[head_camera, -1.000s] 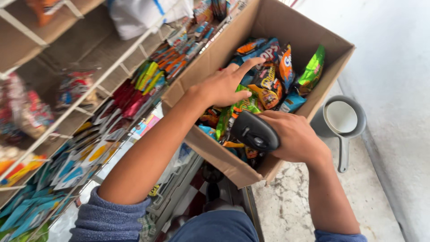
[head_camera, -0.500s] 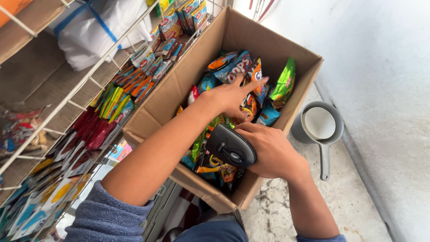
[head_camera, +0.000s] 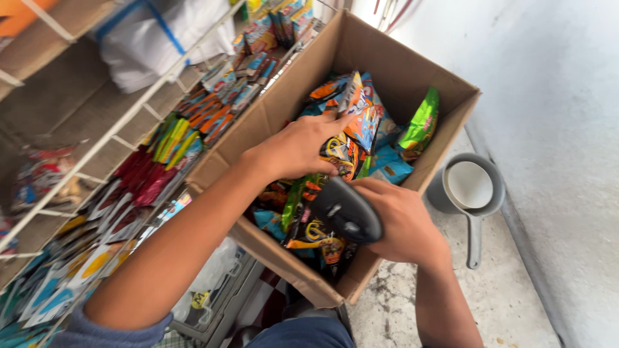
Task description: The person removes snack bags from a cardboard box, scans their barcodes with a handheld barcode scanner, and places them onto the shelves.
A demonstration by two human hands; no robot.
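Resting inside the cardboard box [head_camera: 387,61], an orange snack packet [head_camera: 358,125] sits grasped in the left hand [head_camera: 296,148]; the right hand [head_camera: 403,222] has its grip clenched on a black scanner [head_camera: 345,209] (wire rack [head_camera: 129,116] alongside).

snack packets [head_camera: 361,129] in box [head_camera: 412,58], rack [head_camera: 122,122] left

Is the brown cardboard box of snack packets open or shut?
Open. The brown cardboard box has no flaps over its top, colourful snack packets show inside, and the left hand reaches in.
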